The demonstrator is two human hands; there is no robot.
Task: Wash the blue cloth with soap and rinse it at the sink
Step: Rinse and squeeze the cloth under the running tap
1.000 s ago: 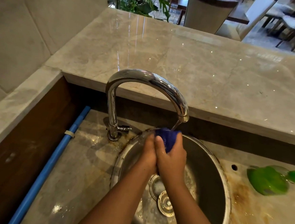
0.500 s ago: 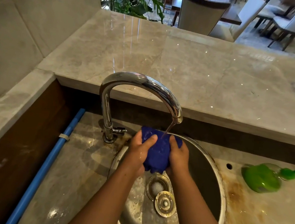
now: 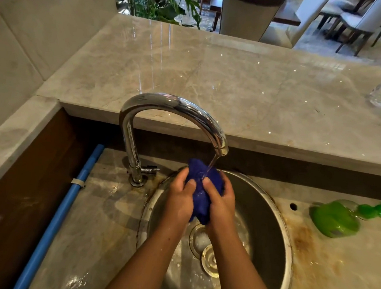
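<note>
1. So, biggest stuff first: the worktop (image 3: 235,79) and the round steel sink (image 3: 270,219) look the same as half a second ago. Only the view has nudged a bit.
2. The tap (image 3: 176,106) is running in every look, no change there.
3. Hands: the left hand (image 3: 178,200) and right hand (image 3: 220,203) have closed back in on each other. Half a second ago they were apart with the cloth stretched open between them, and a second ago they were pressed tight together. Now both are curled round the cloth, one on each side, thumbs laid over the front of it and nearly touching.
4. The blue cloth (image 3: 200,190) is bunched between the palms, over the sink bowl and right under the spout, with a tail hanging out below the hands. Half a second ago it was spread wide, and before that it was just a small wad poking out past the fingertips.
5. What that means, I reckon: squeeze, open, squeeze, so a scrubbing cycle under running water. I can't spot any suds, so my guess is this is the rinse part, but I can't tell if soap is left in the cloth.
6. The green bottle (image 3: 334,218) lies on its side to the right of the sink, untouched, same spot as before.
7. The drain strainer (image 3: 209,258) sits below the hands, no change.
8. Smallest: the water stream (image 3: 213,164) now lands on the top of the bunched cloth.
</note>
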